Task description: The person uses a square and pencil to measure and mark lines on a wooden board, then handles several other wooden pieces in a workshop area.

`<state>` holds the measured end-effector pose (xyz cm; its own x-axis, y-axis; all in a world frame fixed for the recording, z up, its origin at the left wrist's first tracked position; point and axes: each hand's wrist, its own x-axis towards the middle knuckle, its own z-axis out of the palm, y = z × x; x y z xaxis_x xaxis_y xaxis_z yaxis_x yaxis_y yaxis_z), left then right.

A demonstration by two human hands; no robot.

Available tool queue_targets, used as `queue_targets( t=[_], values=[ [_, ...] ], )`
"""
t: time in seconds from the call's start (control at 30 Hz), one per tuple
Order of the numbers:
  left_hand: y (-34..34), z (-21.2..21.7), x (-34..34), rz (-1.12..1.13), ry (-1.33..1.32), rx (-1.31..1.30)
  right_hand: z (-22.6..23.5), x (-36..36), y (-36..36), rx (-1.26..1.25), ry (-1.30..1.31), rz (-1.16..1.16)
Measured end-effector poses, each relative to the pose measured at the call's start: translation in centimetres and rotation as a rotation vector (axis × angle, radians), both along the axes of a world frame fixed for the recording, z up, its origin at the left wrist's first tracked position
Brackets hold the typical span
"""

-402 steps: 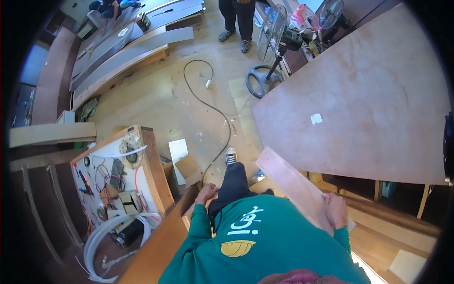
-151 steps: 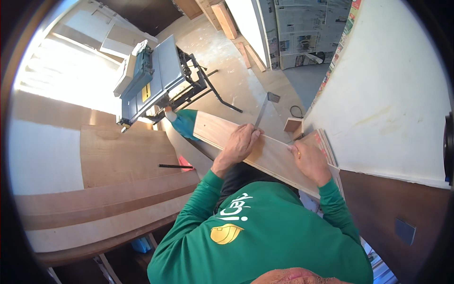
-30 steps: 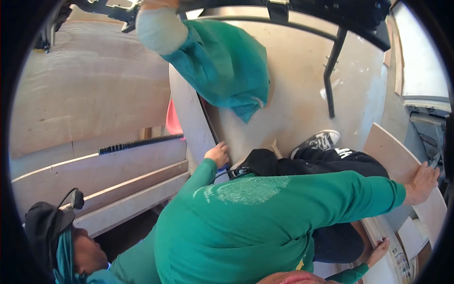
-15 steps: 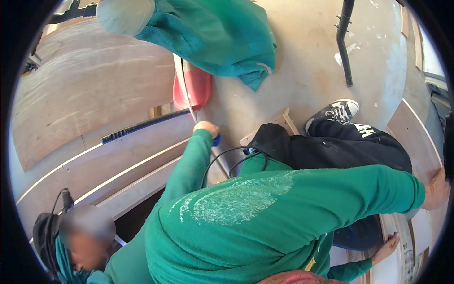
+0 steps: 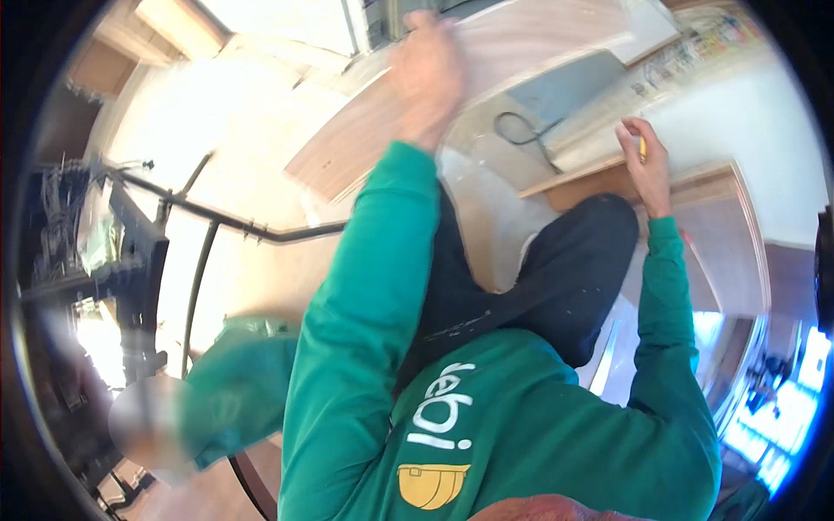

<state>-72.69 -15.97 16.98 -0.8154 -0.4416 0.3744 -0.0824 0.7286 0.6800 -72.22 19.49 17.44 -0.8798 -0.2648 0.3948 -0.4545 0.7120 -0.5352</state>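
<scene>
My left hand (image 5: 427, 76) reaches up over a long curved plywood panel (image 5: 539, 39) at the top middle. It is smeared by motion, so whether its fingers grip the panel is unclear. Closed around a short yellow pencil (image 5: 643, 149), my right hand (image 5: 650, 172) is above a low wooden frame (image 5: 599, 176) at the right. A pale board (image 5: 738, 130) extends beyond that hand.
A black cable loop (image 5: 519, 130) lies between the panels. On the left are a bent black metal tube frame (image 5: 269, 233) and a co-worker in a green top (image 5: 239, 391). Bright windows (image 5: 786, 417) show at the lower right.
The whole view has swung round to my right. The panel under my left hand has gone from the right rim to the top middle, and my right hand's pencil now shows clearly.
</scene>
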Motion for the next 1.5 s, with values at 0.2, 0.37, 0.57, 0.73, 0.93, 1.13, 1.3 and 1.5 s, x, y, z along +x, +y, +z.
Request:
queue_targets(
  t=[0.2, 0.37, 0.57, 0.73, 0.93, 1.13, 1.3, 1.5],
  values=[
    [-3.1, 4.7, 2.2, -0.032, -0.057, 0.02, 6.2, 4.8, 1.7, -0.355, 0.143, -0.31],
    [-7.8, 9.0, 4.6, -0.205, -0.044, 0.077, 8.5, 6.6, 1.5, -0.599, 0.164, -0.191],
    [-7.4, 11.0, 8.5, -0.548, -0.268, 0.107, 10.6, 8.8, -1.6, -0.634, 0.063, -0.014],
    [-5.3, 12.0, 8.3, -0.68, -0.5, -0.059, 5.2, 9.2, -1.6, -1.027, -0.166, -0.082],
    [-3.4, 10.6, 8.1, -0.69, -0.741, -0.034, 5.6, 10.3, 1.5, -1.064, -0.272, -0.25],
    [-2.4, 4.9, 7.7, -0.758, -0.712, 0.059, 2.2, 12.4, 2.1, -0.848, -0.269, -0.391],
    [0.1, 6.2, 9.7, -0.776, -0.285, 0.059, -0.6, 12.7, 3.3, -0.765, -0.317, -0.424],
    [0.8, 8.9, 12.6, -0.919, -0.259, 0.104, 4.7, 14.1, 2.6, -0.32, -0.085, -0.579]
  ],
)
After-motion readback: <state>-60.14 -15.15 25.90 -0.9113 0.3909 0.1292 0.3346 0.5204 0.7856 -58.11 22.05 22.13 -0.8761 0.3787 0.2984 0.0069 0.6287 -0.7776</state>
